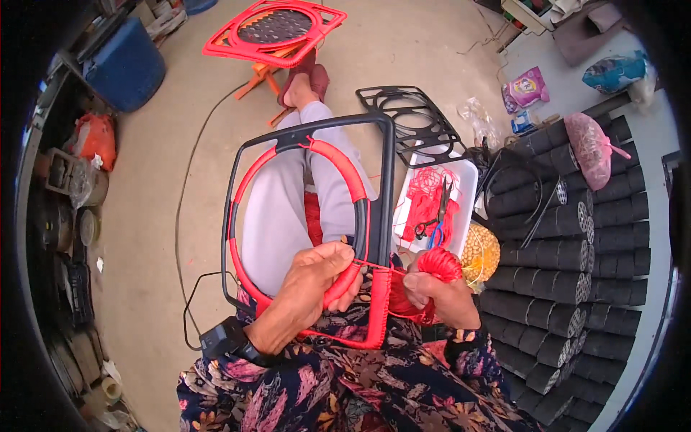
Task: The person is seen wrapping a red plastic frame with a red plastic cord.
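Across my lap lies a black square frame (389,158) with a round ring inside it. Red cord (338,167) is wrapped round much of the ring and along the near right corner of the outer frame; other stretches are bare black. My left hand (313,277) pinches the ring at its lower right, thumb on top and fingers beneath. In my right hand (443,295), beside the frame's right edge, is a bundle of red cord (440,265), fingers closed round it. A strand runs taut from the bundle to the ring near my left thumb.
A white tray (466,189) with red cord and scissors (440,209) stands to the right, a bare black frame (414,119) partly over it. Black cylinders (540,288) are stacked at far right. A red-wrapped frame (273,32) rests ahead at my feet; a blue bin (126,66) stands left.
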